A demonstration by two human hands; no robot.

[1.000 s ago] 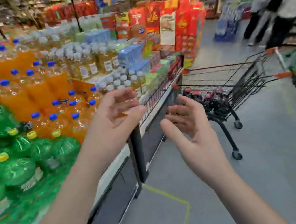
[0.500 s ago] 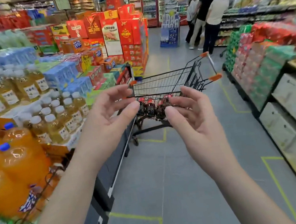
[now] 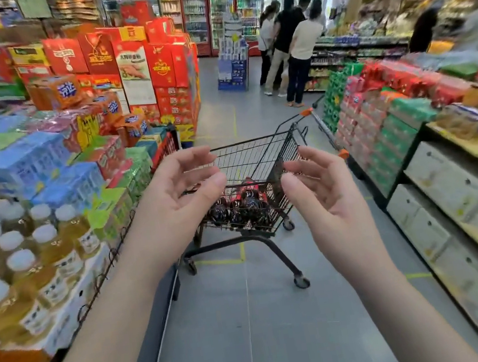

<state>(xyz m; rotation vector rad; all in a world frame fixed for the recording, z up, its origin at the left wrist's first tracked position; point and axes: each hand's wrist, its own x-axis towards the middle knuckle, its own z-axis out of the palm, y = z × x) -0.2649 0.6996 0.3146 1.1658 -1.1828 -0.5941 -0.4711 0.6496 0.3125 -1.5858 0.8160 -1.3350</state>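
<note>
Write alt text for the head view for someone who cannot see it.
An open left hand and right hand, both empty, are raised before a wire shopping cart holding dark bottles, in a supermarket aisle with drink bottles at left.

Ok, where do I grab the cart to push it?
Hold the handle, the bar between the two orange caps on the right-hand side of the cart. The cart stands sideways to you, so step round to that side and curl your fingers over the bar from above. Your left hand and right hand are both open and empty, so probably use both.
</note>
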